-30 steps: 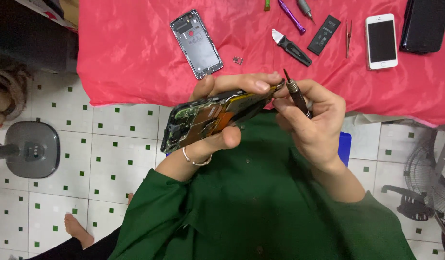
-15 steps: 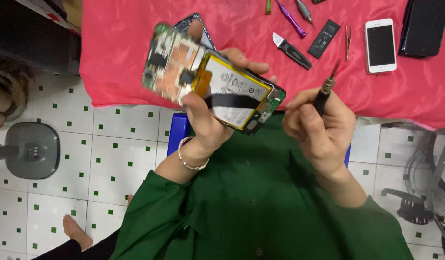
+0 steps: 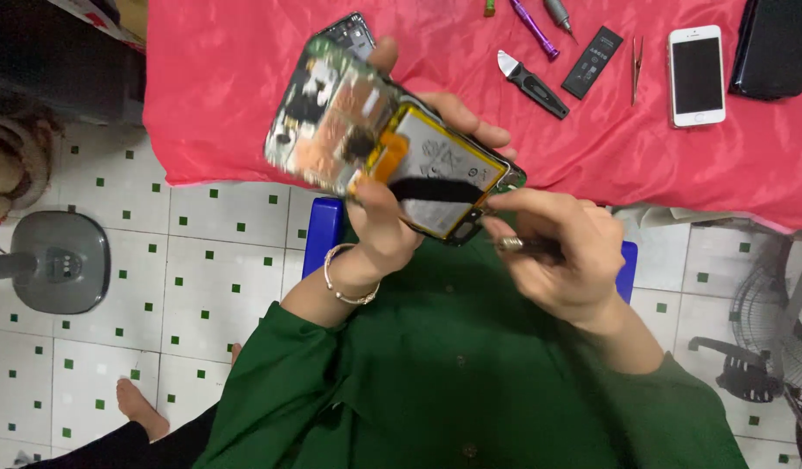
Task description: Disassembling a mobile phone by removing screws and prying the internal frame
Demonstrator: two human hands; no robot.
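My left hand [image 3: 385, 227] holds an opened phone [image 3: 375, 139] with its back off, showing a circuit board and a yellow-edged battery with a black strip across it. The phone is tilted, its inside facing up, above the near edge of the red cloth. My right hand [image 3: 561, 256] grips a small dark screwdriver [image 3: 522, 246] and its tip lies at the phone's lower right corner. A bracelet circles my left wrist. My sleeves are green.
On the red cloth [image 3: 227, 95] lie a dark phone back cover [image 3: 353, 30], a black pry tool [image 3: 531, 82], a purple screwdriver [image 3: 535, 26], a small black battery [image 3: 592, 61], tweezers [image 3: 635, 65], a white phone [image 3: 696, 74] and a black case [image 3: 778, 43]. A fan base [image 3: 58, 260] stands on the tiled floor at left.
My left hand has lifted and turned the phone so that its open inside faces up. My right hand has lowered the screwdriver and brought it to the phone's lower corner.
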